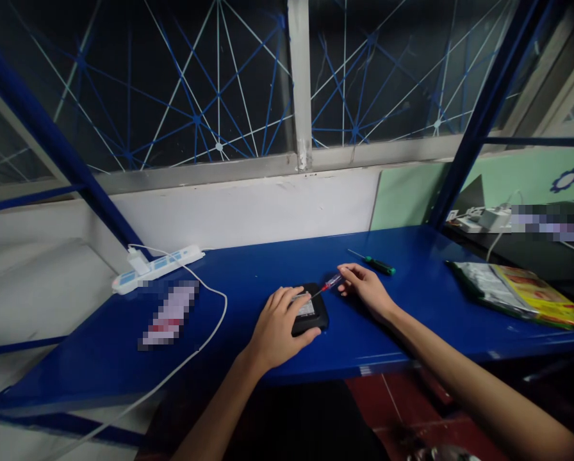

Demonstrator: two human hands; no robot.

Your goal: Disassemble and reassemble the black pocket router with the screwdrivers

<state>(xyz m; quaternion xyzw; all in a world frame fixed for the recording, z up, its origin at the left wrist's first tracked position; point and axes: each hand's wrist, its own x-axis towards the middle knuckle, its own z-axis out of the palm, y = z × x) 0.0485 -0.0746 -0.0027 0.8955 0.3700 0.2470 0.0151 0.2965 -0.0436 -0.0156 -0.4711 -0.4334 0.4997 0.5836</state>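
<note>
A black box-shaped device (323, 315) with a pale label on its upper face lies on the blue table. My left hand (280, 323) is over its left side, fingers across the top and thumb along the near edge, gripping it against the table. In my right hand (364, 288), thumb and fingers close on the clear reddish-purple handle of a screwdriver (334, 281). Its thin shaft slants down to the left over the device, the tip close to my left fingers. Whether the tip sits in a screw is too small to tell.
Behind my right hand lies a green-and-black screwdriver (380, 266). A white power strip (159, 264) with a plugged-in charger stands at the back left, its white cable (225, 307) looping across the table. A blurred-out flat item (169, 317) lies left; a yellow-and-silver packet (522, 294) lies right.
</note>
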